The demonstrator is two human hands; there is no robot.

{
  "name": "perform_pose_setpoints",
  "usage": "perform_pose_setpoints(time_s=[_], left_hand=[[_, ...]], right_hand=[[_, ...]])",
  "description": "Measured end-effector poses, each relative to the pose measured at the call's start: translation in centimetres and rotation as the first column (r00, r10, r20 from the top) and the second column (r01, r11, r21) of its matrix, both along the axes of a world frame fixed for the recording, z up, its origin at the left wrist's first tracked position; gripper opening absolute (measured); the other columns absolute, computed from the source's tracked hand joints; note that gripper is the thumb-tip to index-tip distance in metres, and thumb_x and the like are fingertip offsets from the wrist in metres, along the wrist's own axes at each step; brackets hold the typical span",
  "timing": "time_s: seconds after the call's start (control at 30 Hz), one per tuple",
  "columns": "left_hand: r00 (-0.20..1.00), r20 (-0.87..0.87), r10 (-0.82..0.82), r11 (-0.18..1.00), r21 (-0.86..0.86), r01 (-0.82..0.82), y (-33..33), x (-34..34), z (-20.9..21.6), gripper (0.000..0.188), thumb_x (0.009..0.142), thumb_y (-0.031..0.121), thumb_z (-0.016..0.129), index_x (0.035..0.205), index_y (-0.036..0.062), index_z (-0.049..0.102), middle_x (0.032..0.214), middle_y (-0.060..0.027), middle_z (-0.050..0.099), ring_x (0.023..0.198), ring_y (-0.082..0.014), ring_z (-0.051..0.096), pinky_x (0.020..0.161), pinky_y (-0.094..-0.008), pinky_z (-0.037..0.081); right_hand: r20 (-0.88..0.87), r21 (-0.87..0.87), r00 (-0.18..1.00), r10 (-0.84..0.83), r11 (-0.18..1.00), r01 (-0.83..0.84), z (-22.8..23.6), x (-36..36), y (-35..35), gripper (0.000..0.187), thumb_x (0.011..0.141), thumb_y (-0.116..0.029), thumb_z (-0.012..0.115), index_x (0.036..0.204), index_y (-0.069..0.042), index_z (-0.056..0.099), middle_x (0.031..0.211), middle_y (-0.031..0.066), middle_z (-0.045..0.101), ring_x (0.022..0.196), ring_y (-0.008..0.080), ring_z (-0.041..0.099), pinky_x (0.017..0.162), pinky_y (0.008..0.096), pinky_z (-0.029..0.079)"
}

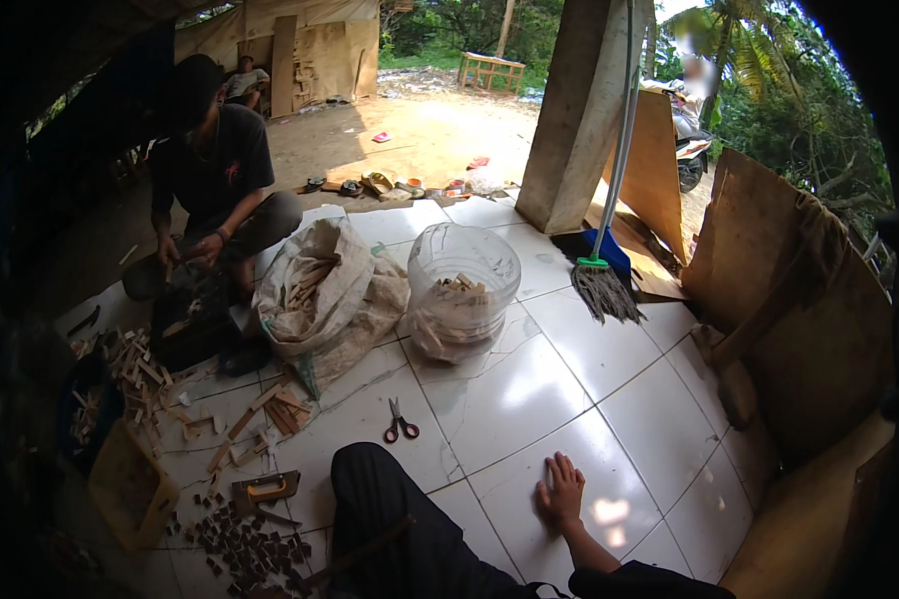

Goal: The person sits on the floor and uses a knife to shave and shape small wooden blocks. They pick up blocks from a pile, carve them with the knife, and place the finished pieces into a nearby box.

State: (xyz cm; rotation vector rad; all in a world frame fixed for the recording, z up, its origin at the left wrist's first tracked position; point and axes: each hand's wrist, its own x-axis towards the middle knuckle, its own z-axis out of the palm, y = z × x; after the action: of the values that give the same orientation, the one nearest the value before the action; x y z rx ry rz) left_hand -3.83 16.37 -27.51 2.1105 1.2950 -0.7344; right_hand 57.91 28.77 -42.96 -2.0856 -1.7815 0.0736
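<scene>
My right hand (pixel 565 491) rests flat on the white tiled floor (pixel 619 399), palm down with the fingers stretched out, holding nothing. My left hand is not in view. My bent leg in dark trousers (pixel 390 519) stands to the left of that hand. Beyond the knee lies a pair of scissors (pixel 400 421) with dark handles, its blades pointing away. A staple gun (pixel 267 489) sits on the floor left of the knee. Around and below it are scattered many small dark square pieces (pixel 245 544). A thin brown stick-like thing (pixel 360 551) crosses in front of my leg.
Ahead stand a clear plastic container (pixel 461 299) and a woven sack (pixel 315 290), both holding wood pieces. A co-worker (pixel 210 180) sits at the left by a wood pile (pixel 135 369). A yellow basket (pixel 130 484), mop (pixel 606 290), pillar (pixel 577 120) and plywood boards (pixel 799 299) surround the floor.
</scene>
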Motion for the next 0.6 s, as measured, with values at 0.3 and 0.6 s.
perform_pose_setpoints(time_s=[0.3, 0.6], left_hand=[[0.998, 0.057, -0.032, 0.994, 0.108, 0.025, -0.5, 0.1, 0.3, 0.036, 0.095, 0.045, 0.064, 0.108, 0.0137, 0.076, 0.097, -0.0168, 0.075, 0.094, -0.0371, 0.074, 0.083, -0.0541, 0.060], [0.999, 0.026, -0.046, 0.986, 0.164, 0.041, -0.8, 0.7, 0.1, 0.026, 0.085, 0.036, 0.072, 0.100, 0.0149, 0.075, 0.091, -0.0121, 0.074, 0.088, -0.0350, 0.075, 0.080, -0.0516, 0.057]], right_hand=[[0.022, -0.011, 1.000, 0.002, 1.000, -0.002, -0.2, 0.2, 0.1, 0.066, 0.092, -0.032, 0.065, 0.154, -0.014, 0.051, 0.166, 0.0126, 0.043, 0.154, 0.0308, 0.037, 0.125, 0.0525, 0.022], [0.028, -0.014, 0.999, 0.024, 1.000, -0.023, -0.5, 0.5, 0.3, 0.065, 0.092, -0.028, 0.064, 0.154, -0.013, 0.050, 0.166, 0.0143, 0.042, 0.154, 0.0320, 0.037, 0.125, 0.0524, 0.023]])
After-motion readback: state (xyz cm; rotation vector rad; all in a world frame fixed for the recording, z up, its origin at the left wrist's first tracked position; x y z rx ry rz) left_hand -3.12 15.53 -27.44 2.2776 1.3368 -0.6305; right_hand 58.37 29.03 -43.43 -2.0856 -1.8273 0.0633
